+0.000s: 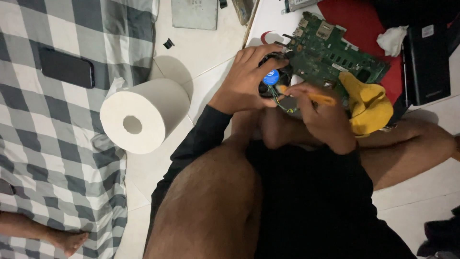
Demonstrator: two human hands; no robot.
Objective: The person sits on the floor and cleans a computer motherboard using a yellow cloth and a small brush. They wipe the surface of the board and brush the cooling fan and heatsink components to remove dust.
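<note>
On a white tiled floor [211,48], upper centre of the frame, the left hand [244,79] grips a black cooler fan [274,79] while the right hand [318,112] pinches an orange tool [316,98] whose tip could slip and snag the fan's thin wires [280,103].

A white paper roll [143,116], black phone [66,67] on checked cloth [48,144].

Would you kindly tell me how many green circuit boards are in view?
1: the green circuit board lies on the white and red surface, beyond the hands; others may be hidden.
</note>
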